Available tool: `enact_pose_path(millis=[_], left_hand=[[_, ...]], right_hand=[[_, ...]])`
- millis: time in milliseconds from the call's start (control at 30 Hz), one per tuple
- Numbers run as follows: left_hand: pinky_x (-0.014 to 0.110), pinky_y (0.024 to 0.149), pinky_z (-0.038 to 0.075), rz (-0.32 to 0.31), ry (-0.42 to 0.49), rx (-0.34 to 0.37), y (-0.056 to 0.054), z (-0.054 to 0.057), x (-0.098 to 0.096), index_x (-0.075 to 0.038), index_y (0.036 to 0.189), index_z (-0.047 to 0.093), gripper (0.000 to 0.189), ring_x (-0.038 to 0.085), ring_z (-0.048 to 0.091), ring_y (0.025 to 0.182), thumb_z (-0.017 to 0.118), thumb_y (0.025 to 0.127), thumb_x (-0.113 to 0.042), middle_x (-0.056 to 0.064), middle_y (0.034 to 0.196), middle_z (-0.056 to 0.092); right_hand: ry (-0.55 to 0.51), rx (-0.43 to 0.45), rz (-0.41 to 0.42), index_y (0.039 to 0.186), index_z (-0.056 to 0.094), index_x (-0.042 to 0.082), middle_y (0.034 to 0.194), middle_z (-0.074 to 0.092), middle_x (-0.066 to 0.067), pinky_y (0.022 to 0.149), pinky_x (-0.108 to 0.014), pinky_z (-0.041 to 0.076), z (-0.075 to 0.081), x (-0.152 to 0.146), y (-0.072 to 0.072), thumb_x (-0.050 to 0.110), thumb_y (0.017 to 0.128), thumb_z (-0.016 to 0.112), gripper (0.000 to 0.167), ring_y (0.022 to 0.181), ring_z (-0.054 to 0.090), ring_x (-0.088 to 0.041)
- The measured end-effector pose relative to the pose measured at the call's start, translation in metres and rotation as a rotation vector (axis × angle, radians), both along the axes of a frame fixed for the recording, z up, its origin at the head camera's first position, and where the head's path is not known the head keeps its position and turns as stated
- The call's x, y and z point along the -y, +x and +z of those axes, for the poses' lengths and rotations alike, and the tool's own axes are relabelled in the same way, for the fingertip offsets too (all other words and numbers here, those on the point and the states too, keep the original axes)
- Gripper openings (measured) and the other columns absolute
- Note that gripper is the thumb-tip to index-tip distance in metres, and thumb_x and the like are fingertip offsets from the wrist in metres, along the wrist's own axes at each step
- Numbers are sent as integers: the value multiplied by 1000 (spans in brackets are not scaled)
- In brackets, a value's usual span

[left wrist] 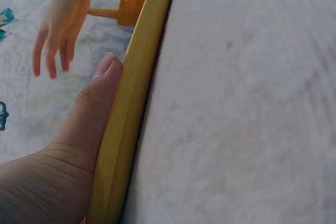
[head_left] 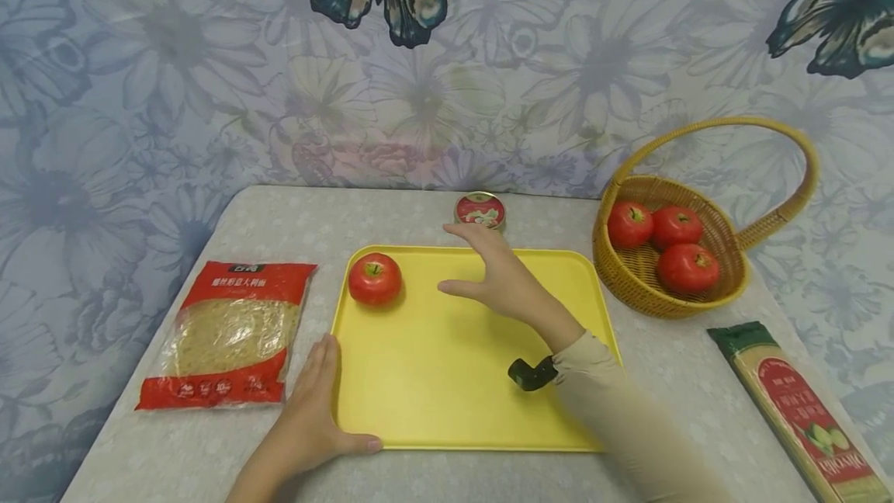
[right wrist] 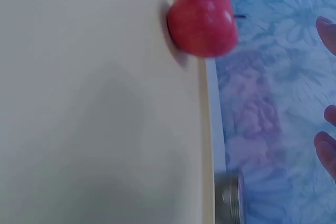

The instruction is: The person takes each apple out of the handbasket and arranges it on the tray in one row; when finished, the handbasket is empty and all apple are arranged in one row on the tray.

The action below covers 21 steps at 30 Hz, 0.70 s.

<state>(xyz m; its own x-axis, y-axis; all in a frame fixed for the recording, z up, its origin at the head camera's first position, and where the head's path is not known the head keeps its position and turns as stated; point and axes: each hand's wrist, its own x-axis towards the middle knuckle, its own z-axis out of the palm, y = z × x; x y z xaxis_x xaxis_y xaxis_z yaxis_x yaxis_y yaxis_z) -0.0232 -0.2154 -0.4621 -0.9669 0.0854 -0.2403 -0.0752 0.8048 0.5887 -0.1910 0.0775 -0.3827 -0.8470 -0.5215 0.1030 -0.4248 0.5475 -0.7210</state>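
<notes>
A yellow tray [head_left: 433, 386] lies on the table with a red apple [head_left: 375, 279] at its far left corner. My left hand [head_left: 307, 418] rests at the tray's near left corner, fingers along the left side and thumb on the front rim. In the left wrist view, that thumb [left wrist: 86, 111] lies extended against the tray rim [left wrist: 131, 87]. Above the tray's right half hovers my right hand [head_left: 503, 278], thumb and fingers spread, holding nothing. In the right wrist view the apple [right wrist: 203, 23] shows its stem, apart from the fingertips [right wrist: 326, 150].
A wicker basket [head_left: 621, 286] with three apples stands at the back right. Behind the tray sits a round tin [head_left: 480, 209]. A red-and-clear pasta bag [head_left: 233, 336] lies left, and a long green-ended packet [head_left: 796, 410] lies right. A patterned cloth hangs behind.
</notes>
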Motion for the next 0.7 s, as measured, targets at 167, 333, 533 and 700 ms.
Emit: enact_pose_path(millis=[167, 333, 533, 700], left_hand=[[68, 118, 13, 2, -6, 0, 2, 0, 1, -8, 159, -10, 163, 46, 2, 152, 81, 45, -80, 22, 166, -5], [69, 116, 14, 4, 1, -11, 2, 2, 1, -8, 159, -10, 163, 47, 3, 152, 81, 45, -80, 23, 166, -5], [70, 116, 15, -4, 6, -28, 1, -1, 1, -9, 159, -10, 163, 48, 4, 151, 80, 45, -81, 23, 166, -4], [70, 116, 17, -14, -5, -41, 0, -4, 2, -8, 159, -10, 163, 48, 6, 151, 79, 44, -83, 24, 166, -2]], right_hand=[[1, -57, -83, 151, 38, 30, 156, 39, 2, 113, -56, 37, 4, -46, 6, 52, 84, 74, 79, 144, 34, -27], [6, -173, -173, 149, 43, 16, 148, 47, -10, 105, -56, 43, 5, -95, 6, 39, 85, 78, 76, 133, 45, -34], [47, -216, -314, 146, 45, 8, 146, 49, -15, 105, -60, 39, 2, -157, 4, 32, 84, 80, 75, 133, 42, -38], [66, -218, -421, 147, 45, 9, 146, 49, -18, 107, -66, 33, -3, -207, 0, 31, 82, 82, 79, 135, 39, -42]])
